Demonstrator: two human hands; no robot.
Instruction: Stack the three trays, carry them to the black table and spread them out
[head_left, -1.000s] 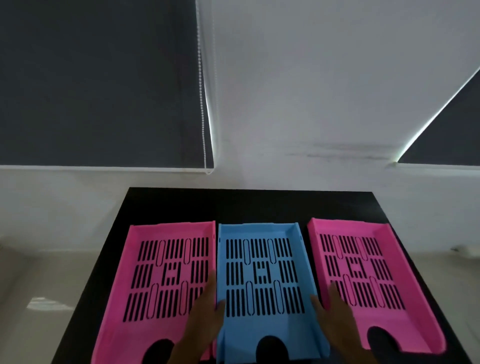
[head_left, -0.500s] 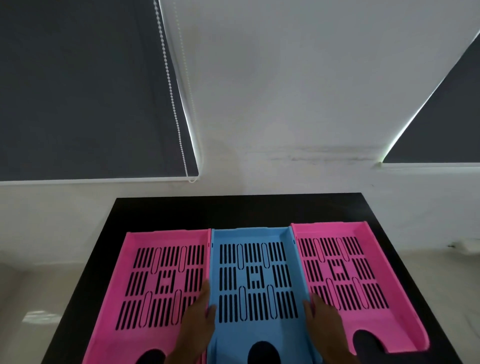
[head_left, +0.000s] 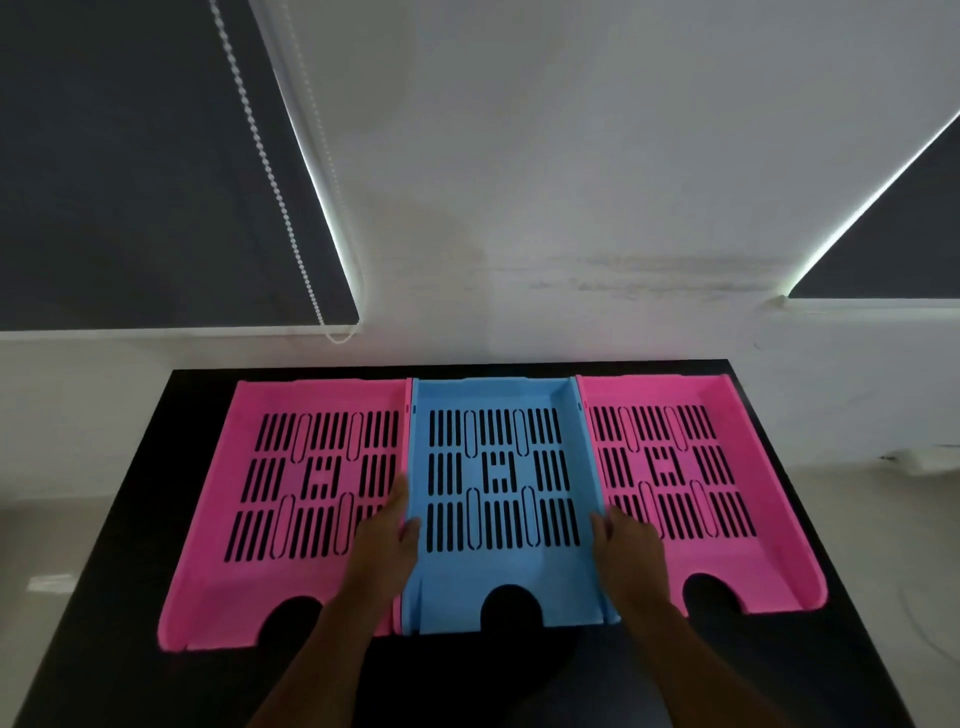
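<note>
Three slotted trays lie side by side on the black table (head_left: 130, 571). A blue tray (head_left: 501, 571) sits in the middle, with a pink tray (head_left: 249, 571) on its left and another pink tray (head_left: 769, 566) on its right, walls touching. My left hand (head_left: 387, 545) grips the blue tray's left wall, thumb inside it. My right hand (head_left: 626, 551) grips its right wall. Both forearms reach in from the near edge.
A white wall rises right behind the table's far edge. Dark roller blinds hang at the upper left and right, with a bead chain (head_left: 270, 171) down the left one. Pale floor (head_left: 47, 540) shows on either side of the table.
The blue tray, held by both hands, has slid away from me, level with the pink trays. The view has tilted down, showing more of my forearms.
</note>
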